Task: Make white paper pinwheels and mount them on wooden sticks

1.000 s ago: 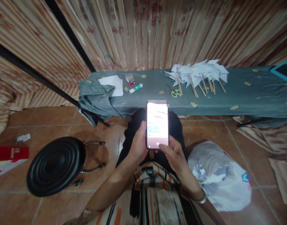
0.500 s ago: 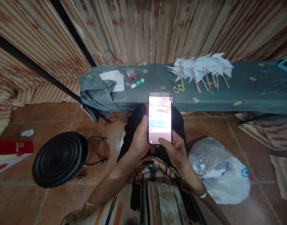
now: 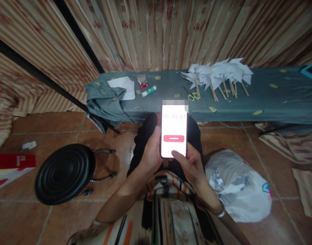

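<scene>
Over my lap a smartphone (image 3: 174, 127) is held upright between both hands. Its bright screen shows a timer reading 00 00 27 above a red button. My left hand (image 3: 152, 149) grips the phone's left edge, thumb along the side. My right hand (image 3: 190, 159) holds the lower right corner, with the thumb on the bottom of the screen. The fingers behind the phone are hidden. Beyond it, on the bench, lie green-handled scissors (image 3: 193, 96), a glue stick (image 3: 149, 91), a small red box (image 3: 143, 82) of metal bits and white paper sheets (image 3: 125, 86).
Several white paper pinwheels (image 3: 223, 73) on wooden sticks lie on the cloth-covered bench (image 3: 168, 107). A black round stool (image 3: 66, 173) stands at left, a white plastic bag (image 3: 240, 190) at right. Black poles (image 3: 43, 71) slant across the left; a striped curtain (image 3: 156, 34) hangs behind.
The phone's screen has switched from a pinkish page with a blue banner to a white timer page with a red button. Both hands keep nearly the same hold.
</scene>
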`<state>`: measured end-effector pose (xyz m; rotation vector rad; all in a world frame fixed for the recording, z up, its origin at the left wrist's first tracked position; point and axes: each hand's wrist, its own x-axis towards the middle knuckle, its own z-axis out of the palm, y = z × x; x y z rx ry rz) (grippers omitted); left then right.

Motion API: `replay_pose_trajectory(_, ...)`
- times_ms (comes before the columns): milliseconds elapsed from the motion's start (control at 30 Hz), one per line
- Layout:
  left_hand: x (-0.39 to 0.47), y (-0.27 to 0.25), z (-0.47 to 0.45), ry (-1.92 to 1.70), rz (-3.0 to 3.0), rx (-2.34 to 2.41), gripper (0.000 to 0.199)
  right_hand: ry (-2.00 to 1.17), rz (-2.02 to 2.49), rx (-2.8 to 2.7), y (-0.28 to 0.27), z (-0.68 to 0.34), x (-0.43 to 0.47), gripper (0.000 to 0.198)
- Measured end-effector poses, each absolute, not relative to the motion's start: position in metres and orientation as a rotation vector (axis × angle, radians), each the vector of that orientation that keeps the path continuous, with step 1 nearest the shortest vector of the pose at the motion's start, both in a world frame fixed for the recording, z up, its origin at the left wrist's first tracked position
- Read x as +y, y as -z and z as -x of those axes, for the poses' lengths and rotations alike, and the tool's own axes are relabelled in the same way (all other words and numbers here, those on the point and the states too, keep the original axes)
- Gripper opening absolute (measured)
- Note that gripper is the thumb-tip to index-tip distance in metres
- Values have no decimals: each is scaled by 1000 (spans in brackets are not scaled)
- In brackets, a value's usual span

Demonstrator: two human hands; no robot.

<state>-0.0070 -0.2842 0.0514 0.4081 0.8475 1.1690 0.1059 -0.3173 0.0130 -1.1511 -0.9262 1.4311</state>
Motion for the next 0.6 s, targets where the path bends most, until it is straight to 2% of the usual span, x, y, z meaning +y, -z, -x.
replay_pose_trajectory(267,-285,-54,5,-1234,-346,822,39,-1384,1161,-1049,-18,-117,-320,24)
replay_pose_trajectory(400,-286,-54,7,-1247,-367,817,38,-1245,1169,-987,-20,-128,-315,22)
replay_pose_trajectory(500,-286,-54,6,-1248,-356,818,39,-1119,1162,-936,-22,-132,-310,29)
replay_pose_trajectory(600,-287,-55,4,-1246,-353,816,39,-1169,1100,-904,-26,-131,-304,42)
